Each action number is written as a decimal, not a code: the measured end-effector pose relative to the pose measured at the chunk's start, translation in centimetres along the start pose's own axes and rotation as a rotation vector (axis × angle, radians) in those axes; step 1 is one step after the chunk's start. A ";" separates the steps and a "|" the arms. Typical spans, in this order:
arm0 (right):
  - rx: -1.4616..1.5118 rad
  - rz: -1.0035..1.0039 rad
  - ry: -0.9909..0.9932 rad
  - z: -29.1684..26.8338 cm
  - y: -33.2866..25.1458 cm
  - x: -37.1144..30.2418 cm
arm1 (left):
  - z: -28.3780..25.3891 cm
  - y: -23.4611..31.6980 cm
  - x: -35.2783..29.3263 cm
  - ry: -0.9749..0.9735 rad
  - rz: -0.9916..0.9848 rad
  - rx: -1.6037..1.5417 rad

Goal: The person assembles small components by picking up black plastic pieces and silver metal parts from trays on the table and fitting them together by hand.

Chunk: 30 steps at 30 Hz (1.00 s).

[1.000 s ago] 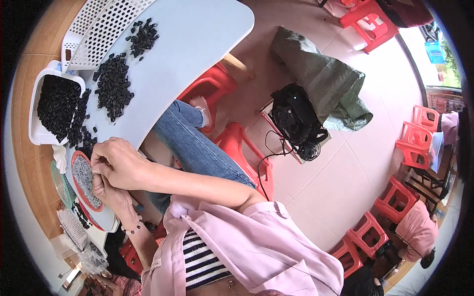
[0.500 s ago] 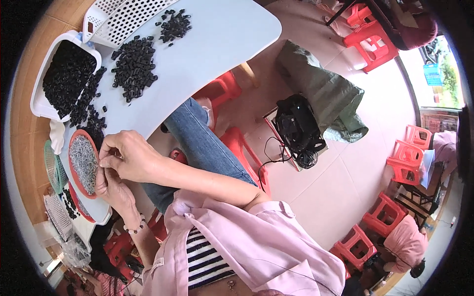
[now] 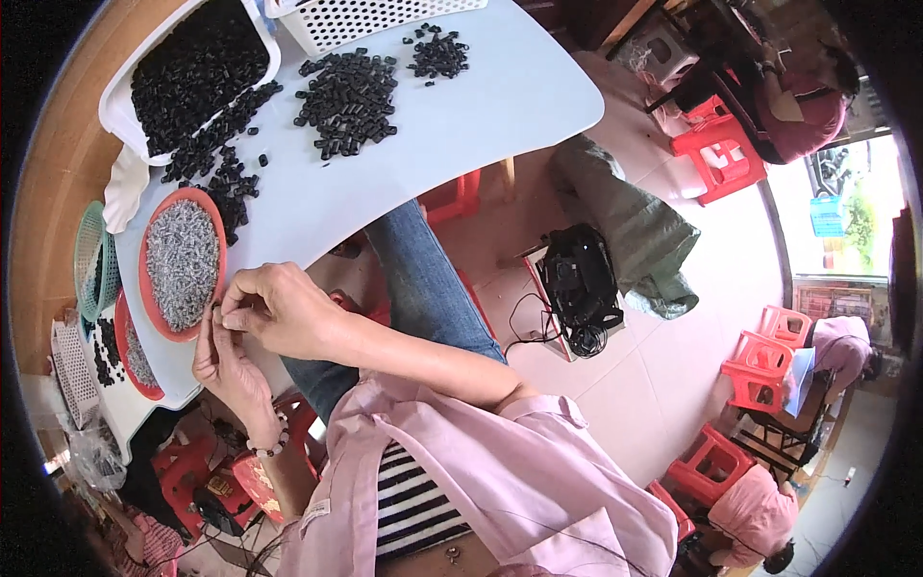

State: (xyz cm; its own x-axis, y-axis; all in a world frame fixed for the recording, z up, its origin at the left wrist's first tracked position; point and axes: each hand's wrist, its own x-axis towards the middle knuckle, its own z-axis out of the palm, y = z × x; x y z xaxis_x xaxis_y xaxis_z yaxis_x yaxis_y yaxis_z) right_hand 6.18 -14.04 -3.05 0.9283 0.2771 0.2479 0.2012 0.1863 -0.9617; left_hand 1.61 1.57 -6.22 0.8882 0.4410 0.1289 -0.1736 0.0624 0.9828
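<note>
1. Red dish [image 3: 183, 264] of grey small parts sits at the white counter [image 3: 461, 115] edge.
2. Left hand [image 3: 223, 361] and right hand [image 3: 279, 310] meet beside the dish, fingertips pinched together; item held too small to tell.

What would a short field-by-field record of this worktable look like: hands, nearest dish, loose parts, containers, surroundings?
Left hand: left hand, palm up at the table edge, fingers meeting the right hand
Right hand: right hand, fingertips pinched over the left; what they pinch is too small to tell
Nearest dish: shallow orange plastic dish of small grey metal parts, beside both hands
Loose parts: piles of small black plastic pieces on the pale blue table
Containers: white rectangular tray of black pieces; white perforated basket
Surroundings: red plastic stools on the tiled floor
</note>
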 end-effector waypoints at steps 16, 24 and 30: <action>-0.075 0.289 -0.125 1.1 -0.5 -1.1 | -3.8 3.5 -3.2 -0.018 0.022 0.029; -0.049 0.269 -0.256 4.5 -1.7 -1.5 | -5.9 6.3 -4.2 0.016 0.210 0.207; -0.006 0.231 -0.352 7.4 -2.3 -2.4 | -8.0 7.8 -5.2 0.053 0.235 0.156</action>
State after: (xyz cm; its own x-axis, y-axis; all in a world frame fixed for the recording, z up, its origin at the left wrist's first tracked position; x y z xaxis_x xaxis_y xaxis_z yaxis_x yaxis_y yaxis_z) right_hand 1.13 -8.14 -0.62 0.7858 0.6165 0.0499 0.0031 0.0768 -0.9970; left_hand -7.79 6.92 -0.26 0.8073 0.4735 0.3523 -0.3004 -0.1841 0.9359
